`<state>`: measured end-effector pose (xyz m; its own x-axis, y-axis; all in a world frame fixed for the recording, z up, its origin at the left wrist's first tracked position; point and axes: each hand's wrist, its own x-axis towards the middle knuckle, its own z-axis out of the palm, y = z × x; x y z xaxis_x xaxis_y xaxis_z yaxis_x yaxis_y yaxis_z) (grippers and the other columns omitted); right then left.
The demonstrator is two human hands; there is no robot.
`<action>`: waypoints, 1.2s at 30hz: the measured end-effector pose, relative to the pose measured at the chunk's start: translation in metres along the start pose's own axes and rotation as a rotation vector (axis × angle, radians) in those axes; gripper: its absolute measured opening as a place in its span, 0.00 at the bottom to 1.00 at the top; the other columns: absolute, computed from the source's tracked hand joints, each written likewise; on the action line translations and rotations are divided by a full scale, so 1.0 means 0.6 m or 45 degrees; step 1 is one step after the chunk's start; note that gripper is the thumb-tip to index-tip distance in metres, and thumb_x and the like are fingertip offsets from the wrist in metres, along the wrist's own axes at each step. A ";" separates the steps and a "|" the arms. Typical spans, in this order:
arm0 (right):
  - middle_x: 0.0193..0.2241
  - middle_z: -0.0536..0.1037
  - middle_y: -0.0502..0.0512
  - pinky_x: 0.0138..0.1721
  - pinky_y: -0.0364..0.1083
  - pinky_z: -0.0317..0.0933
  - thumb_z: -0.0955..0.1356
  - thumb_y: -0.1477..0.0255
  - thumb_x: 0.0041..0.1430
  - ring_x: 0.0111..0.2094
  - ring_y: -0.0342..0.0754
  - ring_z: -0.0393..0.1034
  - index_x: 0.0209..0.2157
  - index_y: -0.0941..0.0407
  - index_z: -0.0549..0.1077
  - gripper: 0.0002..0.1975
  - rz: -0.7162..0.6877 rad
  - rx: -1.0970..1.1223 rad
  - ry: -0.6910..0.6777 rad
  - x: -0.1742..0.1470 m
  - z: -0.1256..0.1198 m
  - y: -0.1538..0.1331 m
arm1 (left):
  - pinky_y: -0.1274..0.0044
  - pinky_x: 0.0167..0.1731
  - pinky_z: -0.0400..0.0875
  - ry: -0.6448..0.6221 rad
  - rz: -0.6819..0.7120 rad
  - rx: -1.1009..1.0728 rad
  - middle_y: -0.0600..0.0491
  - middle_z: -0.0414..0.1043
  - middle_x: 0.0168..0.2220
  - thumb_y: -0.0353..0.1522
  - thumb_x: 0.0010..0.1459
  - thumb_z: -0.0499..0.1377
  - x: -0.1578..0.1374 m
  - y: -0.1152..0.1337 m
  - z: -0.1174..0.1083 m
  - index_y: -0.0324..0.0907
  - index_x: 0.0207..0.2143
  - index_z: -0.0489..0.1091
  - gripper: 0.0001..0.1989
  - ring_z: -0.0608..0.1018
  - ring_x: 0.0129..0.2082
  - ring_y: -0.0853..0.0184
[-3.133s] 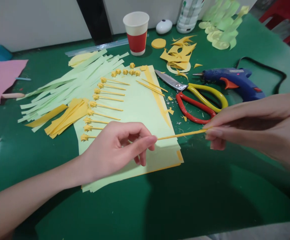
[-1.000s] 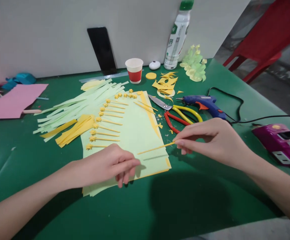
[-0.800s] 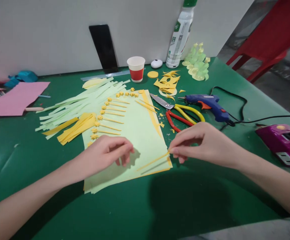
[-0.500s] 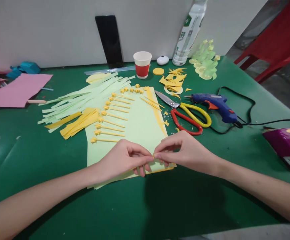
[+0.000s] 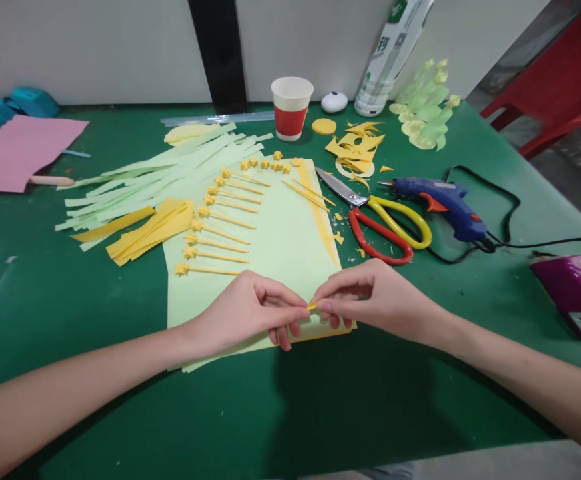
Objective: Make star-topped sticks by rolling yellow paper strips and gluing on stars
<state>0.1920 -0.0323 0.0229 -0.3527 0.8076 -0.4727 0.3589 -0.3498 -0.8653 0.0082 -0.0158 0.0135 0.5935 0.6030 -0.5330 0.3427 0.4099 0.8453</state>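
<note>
My left hand (image 5: 265, 310) and my right hand (image 5: 365, 297) meet over the near edge of the pale green paper sheets (image 5: 280, 253). Between their fingertips is a small folded yellow paper piece (image 5: 311, 307), pinched from both sides; most of it is covered by the fingers. On the sheets, left of the hands, lies a row of yellow paper stars on thin stems (image 5: 220, 238). Several loose yellow stars (image 5: 276, 167) sit at the top edge of the sheets, and a few bare yellow stems (image 5: 307, 197) rest to their right.
Scissors (image 5: 375, 220) and a blue glue gun (image 5: 440, 203) with a black cord lie to the right, near a purple power strip (image 5: 575, 293). Green paper strips (image 5: 170, 167) and yellow strips (image 5: 155, 230) lie left. A paper cup (image 5: 291, 110) and a bottle (image 5: 390, 60) stand behind.
The view has shifted a little, so the table things sit slightly differently in the picture. More of the yellow paper piece shows between the fingertips, both hands still pinching it.
</note>
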 end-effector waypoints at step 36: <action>0.15 0.72 0.47 0.15 0.31 0.61 0.74 0.77 0.38 0.16 0.36 0.65 0.22 0.59 0.76 0.05 0.031 0.475 0.053 -0.006 0.000 0.011 | 0.89 0.13 0.65 0.068 0.106 -0.237 0.59 0.69 0.14 0.26 0.47 0.61 0.002 -0.011 0.000 0.40 0.26 0.77 0.04 0.71 0.12 0.78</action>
<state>0.1954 -0.0375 0.0185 -0.3098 0.8129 -0.4932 0.0247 -0.5117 -0.8588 0.0066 -0.0182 0.0072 0.5729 0.6734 -0.4672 0.1510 0.4735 0.8677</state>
